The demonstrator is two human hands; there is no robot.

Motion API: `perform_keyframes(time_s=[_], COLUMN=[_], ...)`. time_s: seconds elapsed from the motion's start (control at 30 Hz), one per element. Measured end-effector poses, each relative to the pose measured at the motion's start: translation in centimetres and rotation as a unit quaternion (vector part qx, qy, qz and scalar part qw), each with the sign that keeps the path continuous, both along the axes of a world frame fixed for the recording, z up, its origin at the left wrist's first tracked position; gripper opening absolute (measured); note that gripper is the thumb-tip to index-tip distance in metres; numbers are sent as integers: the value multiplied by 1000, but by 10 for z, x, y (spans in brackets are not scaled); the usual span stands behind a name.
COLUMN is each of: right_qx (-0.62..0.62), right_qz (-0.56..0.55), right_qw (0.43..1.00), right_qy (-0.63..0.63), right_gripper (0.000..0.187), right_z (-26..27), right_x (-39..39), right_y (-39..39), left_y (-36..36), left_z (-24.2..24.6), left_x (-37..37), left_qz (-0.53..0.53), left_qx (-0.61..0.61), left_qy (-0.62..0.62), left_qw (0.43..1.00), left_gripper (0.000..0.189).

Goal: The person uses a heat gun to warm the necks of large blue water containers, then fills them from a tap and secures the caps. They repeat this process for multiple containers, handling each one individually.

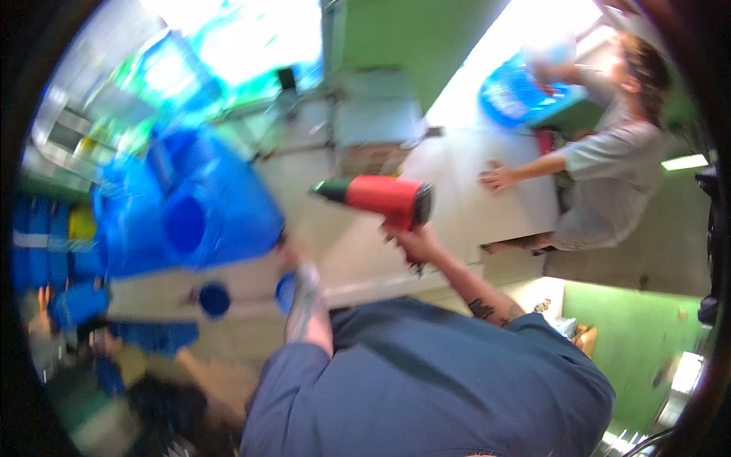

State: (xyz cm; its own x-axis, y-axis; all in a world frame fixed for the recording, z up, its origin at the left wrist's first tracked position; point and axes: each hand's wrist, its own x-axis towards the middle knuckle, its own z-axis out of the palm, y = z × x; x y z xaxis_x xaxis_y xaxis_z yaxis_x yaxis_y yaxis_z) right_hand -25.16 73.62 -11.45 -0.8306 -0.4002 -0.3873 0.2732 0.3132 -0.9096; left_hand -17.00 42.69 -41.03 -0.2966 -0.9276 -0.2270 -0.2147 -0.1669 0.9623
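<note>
My right hand (420,243) grips the handle of a red hot-air gun or hair dryer (377,194). Its dark tapered nozzle points left, towards a large blue plastic jerrycan (234,194) with a round mouth and a moulded handle. The mouth faces up at me. At the jerrycan's near right corner is my left hand (290,254), blurred, its fingers partly hidden by the corner. A gap separates the nozzle from the jerrycan. Beneath both runs a pale worktable (354,245).
Two blue round objects (215,299) lie near the table's front edge. Across the table at right, a person (611,154) rests one hand on it beside a blue container (508,94). Blurred people (165,394) and stacked blue containers (40,240) are at left.
</note>
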Motion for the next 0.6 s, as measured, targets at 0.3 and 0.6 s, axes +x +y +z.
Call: perform_keyframes(time_s=[0.3, 0.6], right_qx=[-63, -34], right_qz=[58, 44], right_qw=[992, 985], right_qy=[-93, -160], right_gripper=[45, 45], right_z=[-60, -91], right_x=[10, 22], right_y=[-49, -64], left_y=[-28, -39], left_z=[19, 5], left_x=[5, 30], left_qz=[-111, -120], left_qx=[102, 234], left_qy=[52, 99], left_qw=[987, 960], left_gripper=[60, 55])
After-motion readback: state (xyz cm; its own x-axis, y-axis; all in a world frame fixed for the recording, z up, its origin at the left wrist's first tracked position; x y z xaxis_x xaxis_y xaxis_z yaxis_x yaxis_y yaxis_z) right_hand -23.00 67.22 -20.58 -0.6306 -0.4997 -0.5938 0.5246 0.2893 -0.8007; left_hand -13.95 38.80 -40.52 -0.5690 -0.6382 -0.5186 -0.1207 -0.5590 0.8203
